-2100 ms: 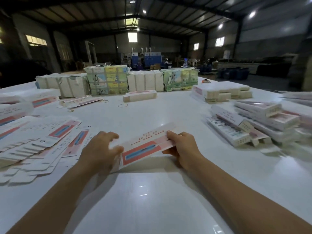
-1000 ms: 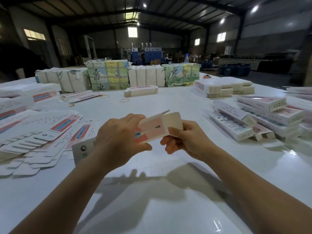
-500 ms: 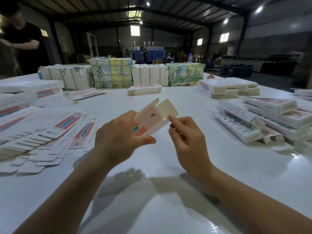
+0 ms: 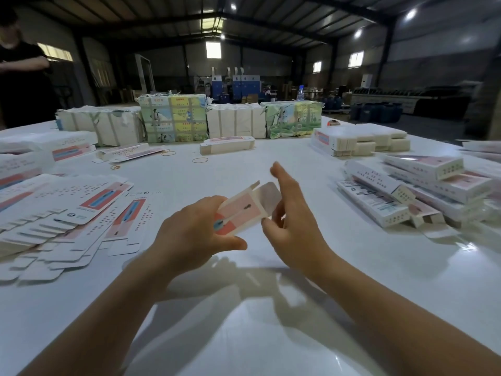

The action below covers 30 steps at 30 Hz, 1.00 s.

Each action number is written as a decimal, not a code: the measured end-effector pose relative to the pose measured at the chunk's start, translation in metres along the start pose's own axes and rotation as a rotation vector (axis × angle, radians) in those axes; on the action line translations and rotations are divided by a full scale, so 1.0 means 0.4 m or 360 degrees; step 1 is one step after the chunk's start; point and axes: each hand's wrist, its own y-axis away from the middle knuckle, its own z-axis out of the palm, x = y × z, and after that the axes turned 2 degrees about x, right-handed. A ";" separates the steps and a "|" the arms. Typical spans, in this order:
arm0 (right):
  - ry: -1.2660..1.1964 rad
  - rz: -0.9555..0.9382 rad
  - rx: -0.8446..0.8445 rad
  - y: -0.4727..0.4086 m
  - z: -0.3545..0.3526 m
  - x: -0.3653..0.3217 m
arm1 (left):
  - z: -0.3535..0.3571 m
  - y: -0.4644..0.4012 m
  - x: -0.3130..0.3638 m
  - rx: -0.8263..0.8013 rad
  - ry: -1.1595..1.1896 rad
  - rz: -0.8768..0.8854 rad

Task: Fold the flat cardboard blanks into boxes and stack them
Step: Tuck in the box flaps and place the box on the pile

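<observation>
Half-formed box [image 4: 241, 213] at frame centre, above white table [image 4: 257, 335]. Your left hand [image 4: 195, 234] grips its near end. Your right hand [image 4: 292, 221] open, fingers loose beside rounded end flap [image 4: 269, 195]. Keep left grip steady; push flap inward along crease, tuck fully. Then stack on finished boxes [image 4: 412, 191], right of frame.

— What is the person wearing on the arms?
— Nothing that shows: both forearms are bare to the frame's lower edge, no sleeve in sight.
— And the left hand [image 4: 193, 230] and right hand [image 4: 291, 226]?
— Bare too: no gloves, rings or watch visible.
</observation>
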 end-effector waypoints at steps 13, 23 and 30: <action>-0.0392 0.0243 -0.0078 0.009 0.020 0.012 | 0.026 0.005 0.035 0.0161 -0.0084 -0.0029; -0.1052 0.0955 -0.0179 -0.035 -0.025 0.033 | 0.030 0.017 0.045 0.0108 -0.0194 0.0086; 0.0540 0.0055 -0.0168 0.018 0.036 0.017 | 0.043 0.015 0.054 0.0207 -0.0464 0.0064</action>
